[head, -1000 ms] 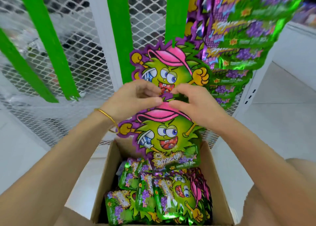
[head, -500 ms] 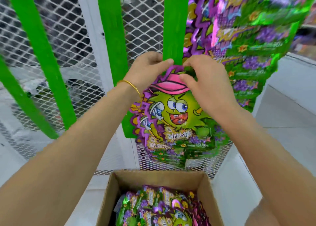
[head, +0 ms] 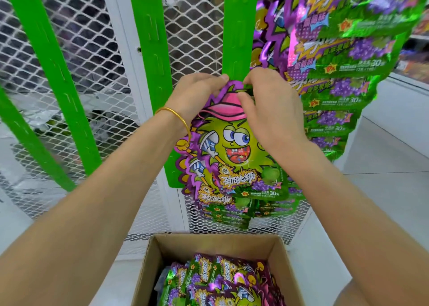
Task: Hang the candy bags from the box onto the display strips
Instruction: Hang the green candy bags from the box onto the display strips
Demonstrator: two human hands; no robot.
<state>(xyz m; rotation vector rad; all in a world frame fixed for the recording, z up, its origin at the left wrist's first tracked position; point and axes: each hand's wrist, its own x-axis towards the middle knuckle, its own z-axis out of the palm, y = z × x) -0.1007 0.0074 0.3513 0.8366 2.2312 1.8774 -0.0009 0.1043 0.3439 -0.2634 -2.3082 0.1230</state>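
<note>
**While both hands pinch its top, a candy bag (head: 232, 148) meets the green display strip (head: 236, 39)**

Just above the middle of the frame, the left hand (head: 197, 92) and the right hand (head: 274, 111) come together at the bag's upper edge. The left hand's thumb and curled fingertips pinch the purple rim. The right hand's fingers curl over the top while its thumb presses on the cartoon figure's pink cap. A gold bangle (head: 178, 117) circles the left wrist.

The bag hangs flat and upright below the hands, its printed face toward the camera and its top touching the strip's lower part. Whether it is hooked on cannot be told, since the fingers cover that spot. Beneath it, more hung bags (head: 232, 213) overlap one another like shingles.

At the upper right of the frame a dense column of bags (head: 336, 62) fills a neighbouring strip. Two bare strips (head: 148, 50) (head: 58, 73) slant down across the upper left, all in front of a white wire mesh panel (head: 88, 50).

At the bottom centre stands an open cardboard box (head: 157, 259), with boxed bags (head: 220, 282) packed inside it, well below the hands.
</note>
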